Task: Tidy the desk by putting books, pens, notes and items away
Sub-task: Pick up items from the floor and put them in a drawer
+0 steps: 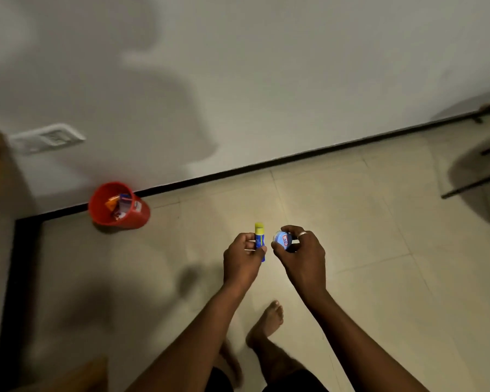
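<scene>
A glue stick (260,239) with a blue body and a yellow cap stands nearly upright, cap on and pointing away, pinched around its lower half by the left hand (242,260). Just to its right, apart from it, a small round blue tub (283,240) with a red and white label is tilted on edge, gripped by the right hand (304,254).

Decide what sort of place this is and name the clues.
Probably a room in a home: tiled floor, plain wall with a switch plate, a red bin of wrappers by the wall, and a bare foot.
</scene>
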